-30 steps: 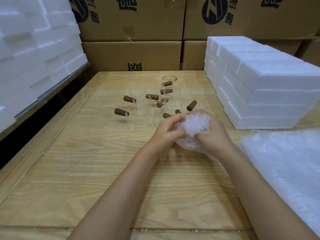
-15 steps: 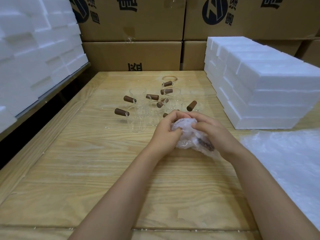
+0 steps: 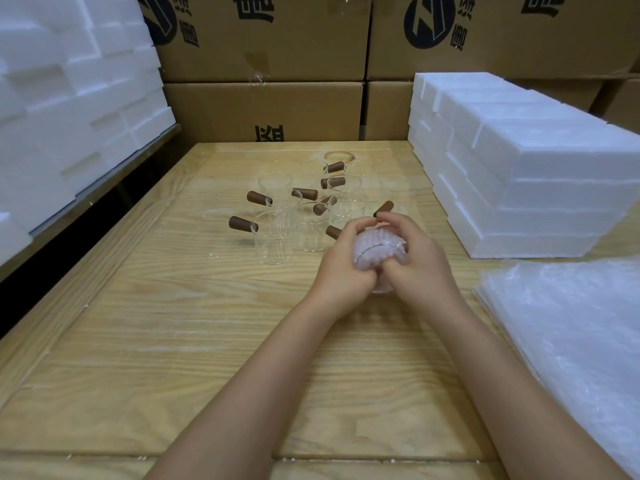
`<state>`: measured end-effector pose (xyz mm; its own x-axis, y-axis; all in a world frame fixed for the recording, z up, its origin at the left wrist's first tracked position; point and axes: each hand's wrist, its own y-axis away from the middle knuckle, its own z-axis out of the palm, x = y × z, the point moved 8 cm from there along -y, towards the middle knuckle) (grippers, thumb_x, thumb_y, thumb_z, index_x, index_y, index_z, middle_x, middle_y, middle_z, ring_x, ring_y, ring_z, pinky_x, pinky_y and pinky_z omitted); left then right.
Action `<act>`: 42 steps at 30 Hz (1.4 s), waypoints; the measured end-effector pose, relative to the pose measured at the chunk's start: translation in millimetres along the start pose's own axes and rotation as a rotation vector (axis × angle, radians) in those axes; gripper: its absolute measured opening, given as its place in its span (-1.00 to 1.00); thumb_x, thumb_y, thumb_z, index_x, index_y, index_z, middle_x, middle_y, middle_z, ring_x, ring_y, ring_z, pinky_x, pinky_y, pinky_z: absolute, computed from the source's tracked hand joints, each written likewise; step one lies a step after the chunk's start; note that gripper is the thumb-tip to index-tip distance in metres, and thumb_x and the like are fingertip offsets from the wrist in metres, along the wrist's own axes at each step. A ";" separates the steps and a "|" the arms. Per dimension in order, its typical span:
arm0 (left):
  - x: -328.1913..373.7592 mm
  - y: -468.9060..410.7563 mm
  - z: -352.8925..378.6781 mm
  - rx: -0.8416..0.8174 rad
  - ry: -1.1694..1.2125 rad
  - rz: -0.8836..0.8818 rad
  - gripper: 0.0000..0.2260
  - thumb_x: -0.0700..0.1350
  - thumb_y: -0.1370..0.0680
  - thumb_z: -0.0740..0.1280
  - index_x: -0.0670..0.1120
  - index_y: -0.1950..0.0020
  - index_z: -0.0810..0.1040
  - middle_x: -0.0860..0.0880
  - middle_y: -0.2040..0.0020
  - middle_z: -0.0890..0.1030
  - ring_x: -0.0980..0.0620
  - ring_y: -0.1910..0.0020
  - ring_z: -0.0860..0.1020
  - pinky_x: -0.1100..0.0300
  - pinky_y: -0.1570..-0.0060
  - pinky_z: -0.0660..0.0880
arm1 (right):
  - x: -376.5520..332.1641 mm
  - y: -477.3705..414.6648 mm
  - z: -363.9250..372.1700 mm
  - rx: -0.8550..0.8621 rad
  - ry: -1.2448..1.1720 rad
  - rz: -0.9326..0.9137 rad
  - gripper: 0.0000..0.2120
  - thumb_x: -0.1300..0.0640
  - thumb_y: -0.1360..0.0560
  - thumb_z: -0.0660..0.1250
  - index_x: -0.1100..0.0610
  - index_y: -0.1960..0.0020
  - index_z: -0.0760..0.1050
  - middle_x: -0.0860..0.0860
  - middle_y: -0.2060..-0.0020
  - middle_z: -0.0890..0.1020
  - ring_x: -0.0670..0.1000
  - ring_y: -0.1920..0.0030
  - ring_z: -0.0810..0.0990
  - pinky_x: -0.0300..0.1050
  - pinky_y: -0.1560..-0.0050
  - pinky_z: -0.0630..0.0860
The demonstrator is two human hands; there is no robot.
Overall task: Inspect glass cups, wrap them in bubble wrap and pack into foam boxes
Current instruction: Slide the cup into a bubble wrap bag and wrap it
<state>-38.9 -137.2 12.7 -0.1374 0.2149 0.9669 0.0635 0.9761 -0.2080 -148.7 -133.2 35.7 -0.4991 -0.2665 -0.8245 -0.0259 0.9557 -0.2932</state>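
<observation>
A pale wooden counter (image 3: 138, 341) filled the view. Brown cartons (image 3: 263, 109) with dark print stood stacked along its far edge.

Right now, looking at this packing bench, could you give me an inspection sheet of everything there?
Surface: wooden table, pale grain.
Job's things: one wrapped cup between the hands; unwrapped glass cups with brown handles clustered behind it; bubble wrap sheets stacked at right; foam boxes stacked far right.
Clutter: nothing seen.
Hands: left hand and right hand both grip the wrapped cup.
Cables: nothing seen.
Surroundings: cardboard cartons behind; foam blocks on the left.
</observation>
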 end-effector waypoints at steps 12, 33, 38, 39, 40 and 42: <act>2.5 2.4 -10.0 0.139 0.140 -0.024 -0.58 -0.39 -0.39 0.30 0.03 -0.13 0.54 -0.04 -0.11 0.62 0.05 -0.06 0.60 0.30 -0.02 0.55 | 1.4 5.7 4.4 -0.178 0.109 0.028 -0.30 0.24 -0.44 0.22 -0.18 -0.49 0.13 -0.07 -0.01 0.54 -0.16 0.20 0.54 -0.35 0.33 0.36; 7.3 4.3 -1.1 0.014 0.080 0.092 -0.68 -0.14 -0.41 0.33 0.02 -0.16 0.52 0.12 -0.04 0.62 0.26 -0.03 0.57 0.37 -0.04 0.47 | 7.1 1.5 -3.6 0.080 0.000 0.047 -0.82 0.11 -0.54 0.22 -0.06 -0.08 0.53 -0.08 0.12 0.63 -0.09 0.10 0.57 -0.29 0.17 0.44; 7.0 10.6 10.4 -0.278 -0.320 0.258 -0.18 0.09 -0.34 0.51 0.17 -0.50 0.16 0.06 -0.52 0.25 0.11 -0.49 0.23 0.05 -0.44 0.26 | 20.2 -6.7 -23.2 0.110 -0.062 0.126 -0.86 0.17 -0.53 0.25 0.02 0.13 0.56 -0.08 0.27 0.62 0.02 0.16 0.60 -0.13 0.19 0.48; 8.4 10.1 9.0 -0.237 -0.433 0.312 -0.16 0.06 -0.35 0.53 0.15 -0.52 0.17 0.09 -0.51 0.27 0.13 -0.47 0.25 0.06 -0.43 0.27 | 23.8 -6.8 -23.8 0.091 -0.097 0.157 -0.85 0.16 -0.53 0.26 0.02 0.16 0.57 -0.07 0.30 0.62 0.03 0.20 0.60 -0.12 0.24 0.50; 10.7 9.5 6.9 -0.187 -0.466 0.342 -0.20 0.04 -0.35 0.54 0.12 -0.51 0.22 0.11 -0.46 0.35 0.14 -0.42 0.32 0.10 -0.39 0.31 | 27.3 -6.5 -23.0 0.066 -0.132 0.188 -0.84 0.16 -0.52 0.27 0.00 0.19 0.57 -0.08 0.35 0.62 0.00 0.27 0.61 -0.15 0.33 0.49; 11.9 7.3 2.5 -0.120 -0.408 0.357 -0.32 0.02 -0.35 0.53 0.08 -0.43 0.37 0.15 -0.30 0.51 0.20 -0.25 0.46 0.28 -0.23 0.39 | 29.8 -4.8 -20.4 0.015 -0.193 0.230 -0.87 0.13 -0.52 0.31 -0.03 0.17 0.58 -0.11 0.39 0.61 -0.14 0.44 0.57 -0.28 0.52 0.39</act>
<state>-42.5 -127.5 22.3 -0.4566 0.5505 0.6989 0.2851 0.8347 -0.4712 -181.1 -143.2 22.4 -0.3169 -0.0635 -0.9463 0.0824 0.9921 -0.0941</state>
